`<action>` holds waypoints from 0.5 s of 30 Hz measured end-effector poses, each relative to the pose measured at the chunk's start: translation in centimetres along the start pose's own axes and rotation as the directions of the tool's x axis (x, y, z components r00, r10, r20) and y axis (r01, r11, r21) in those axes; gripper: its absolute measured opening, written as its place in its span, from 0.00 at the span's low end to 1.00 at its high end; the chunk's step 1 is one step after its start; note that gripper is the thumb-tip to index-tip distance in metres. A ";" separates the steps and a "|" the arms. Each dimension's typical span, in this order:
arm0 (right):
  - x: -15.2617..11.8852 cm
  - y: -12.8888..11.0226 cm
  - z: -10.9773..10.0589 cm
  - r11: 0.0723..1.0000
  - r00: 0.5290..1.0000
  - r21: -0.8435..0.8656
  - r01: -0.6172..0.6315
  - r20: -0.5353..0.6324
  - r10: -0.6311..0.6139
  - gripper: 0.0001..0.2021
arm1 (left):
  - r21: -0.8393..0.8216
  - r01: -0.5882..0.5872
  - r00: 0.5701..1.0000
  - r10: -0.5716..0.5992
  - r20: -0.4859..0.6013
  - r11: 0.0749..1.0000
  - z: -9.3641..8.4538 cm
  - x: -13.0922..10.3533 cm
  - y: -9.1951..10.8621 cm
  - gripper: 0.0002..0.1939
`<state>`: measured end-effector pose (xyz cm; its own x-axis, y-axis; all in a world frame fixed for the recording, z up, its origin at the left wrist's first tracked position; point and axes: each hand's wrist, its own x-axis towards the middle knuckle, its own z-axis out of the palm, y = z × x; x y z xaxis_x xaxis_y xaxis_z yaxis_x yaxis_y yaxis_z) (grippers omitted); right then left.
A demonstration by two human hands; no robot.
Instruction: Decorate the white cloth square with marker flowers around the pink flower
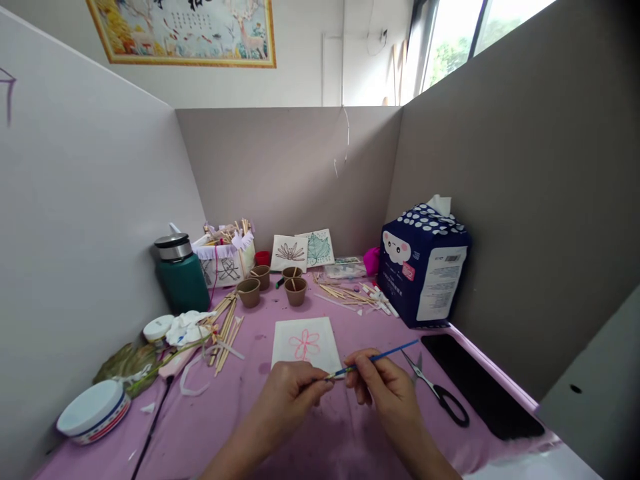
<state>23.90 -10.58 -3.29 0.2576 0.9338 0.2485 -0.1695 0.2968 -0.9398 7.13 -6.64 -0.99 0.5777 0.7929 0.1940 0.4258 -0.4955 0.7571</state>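
My right hand holds the handle of a thin blue paintbrush, which slopes up to the right. At its lower end my left hand is closed, thumb and forefinger pinching around the brush's tip; the bristles are mostly hidden there. Just beyond both hands lies a white square card with a pink flower outline on it, its near edge partly covered by my left hand. A pair of black-handled scissors rests to the right of my right hand, blades pointing away from me.
Brown cups stand behind the card, with thin sticks to their left. A green bottle, a white bowl and a hot glue gun line the left. Tissue pack and black phone-like slab are right. Grey panels enclose three sides.
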 end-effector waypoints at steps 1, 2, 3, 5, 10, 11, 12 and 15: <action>0.2 0.1 -0.3 1.000 1.000 0.005 0.001 -0.031 0.000 0.18 | 0.035 -0.008 1.000 0.008 -0.002 0.999 -0.1 0.0 -0.3 0.15; 0.5 0.2 -0.6 1.000 0.998 0.009 0.004 -0.065 -0.004 0.19 | 0.070 -0.005 1.000 0.006 -0.011 0.998 -0.3 0.0 -0.6 0.14; 0.8 0.4 -0.9 1.000 0.994 0.008 0.015 -0.106 -0.014 0.19 | 0.104 0.005 1.000 -0.003 -0.026 0.995 -0.5 0.0 -1.0 0.15; 1.6 0.7 -1.7 0.999 0.986 -0.038 0.038 -0.163 -0.044 0.20 | 0.160 0.055 0.996 -0.043 -0.078 0.986 -1.2 0.3 -1.8 0.17; 4.7 1.1 -3.1 0.941 0.988 -0.314 0.129 -0.044 -0.151 0.18 | 0.201 0.182 0.950 -0.119 -0.288 0.963 -4.1 2.9 -3.2 0.22; 5.7 1.1 -3.3 0.922 0.986 -0.358 0.150 -0.015 -0.167 0.18 | 0.221 0.193 0.943 -0.118 -0.313 0.956 -4.6 3.7 -3.5 0.21; 6.9 1.0 -3.6 0.904 0.984 -0.395 0.165 0.006 -0.177 0.19 | 0.243 0.204 0.938 -0.117 -0.327 0.948 -5.2 4.5 -3.9 0.20; 11.4 0.5 -4.6 0.882 0.977 -0.443 0.160 -0.056 -0.205 0.21 | 0.302 0.204 0.935 -0.093 -0.343 0.931 -6.1 6.9 -5.4 0.19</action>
<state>31.12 -0.72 -2.01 0.3401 0.8403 0.4222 0.3127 0.3224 -0.8935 4.52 3.68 0.04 0.2614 0.9090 0.3245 0.7249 -0.4069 0.5559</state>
